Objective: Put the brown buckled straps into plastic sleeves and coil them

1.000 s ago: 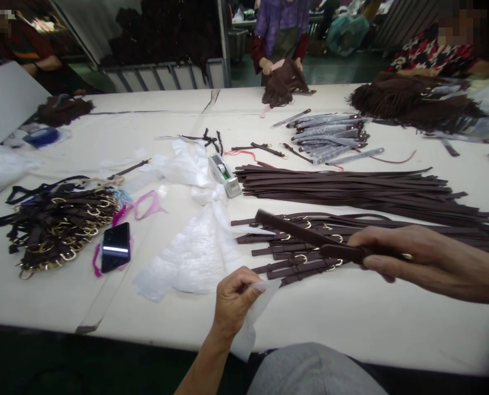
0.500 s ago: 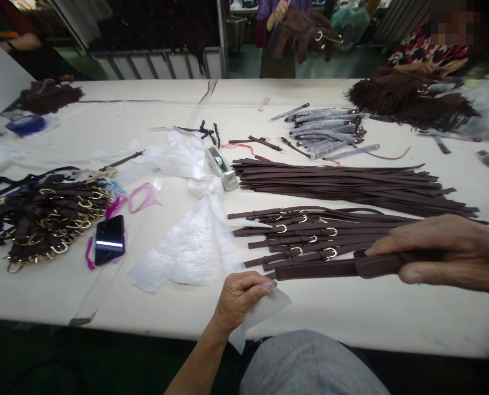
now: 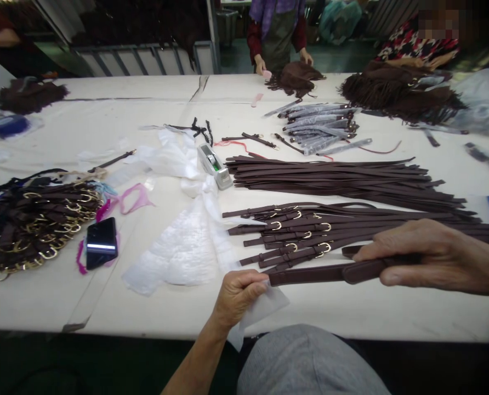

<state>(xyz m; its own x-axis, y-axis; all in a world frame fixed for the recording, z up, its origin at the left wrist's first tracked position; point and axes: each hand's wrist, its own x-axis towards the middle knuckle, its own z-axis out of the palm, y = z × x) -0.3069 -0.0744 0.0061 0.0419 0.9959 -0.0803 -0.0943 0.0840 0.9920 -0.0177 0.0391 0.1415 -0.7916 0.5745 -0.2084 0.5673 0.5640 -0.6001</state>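
Note:
My left hand [image 3: 242,299] is closed on a thin white sheet [image 3: 267,307], which looks like wrapping paper. A dark brown strap [image 3: 310,275] meets its thumb and fingertips; whether they pinch it too, I cannot tell. Farther along, my right hand [image 3: 437,258] grips the same strap, with a rounded tab lying over it. Just beyond both hands lie several brown straps with gold buckles [image 3: 323,250]. Behind those is a bundle of plain brown straps [image 3: 335,178]. Left of my left hand, crumpled white wrapping sheets [image 3: 174,247] spread over the table.
A grey tape dispenser [image 3: 215,167] stands mid-table. To the left are a phone [image 3: 101,244] and a pile of buckled straps [image 3: 39,225]. Wrapped straps [image 3: 320,126] lie farther back. Across the table [image 3: 146,312], a co-worker [image 3: 277,38] touches fringed brown pieces [image 3: 296,78].
The strap's end has come up against my left hand, and my right hand has shifted slightly left with it. Across the table, the co-worker has lowered a brown piece onto the tabletop.

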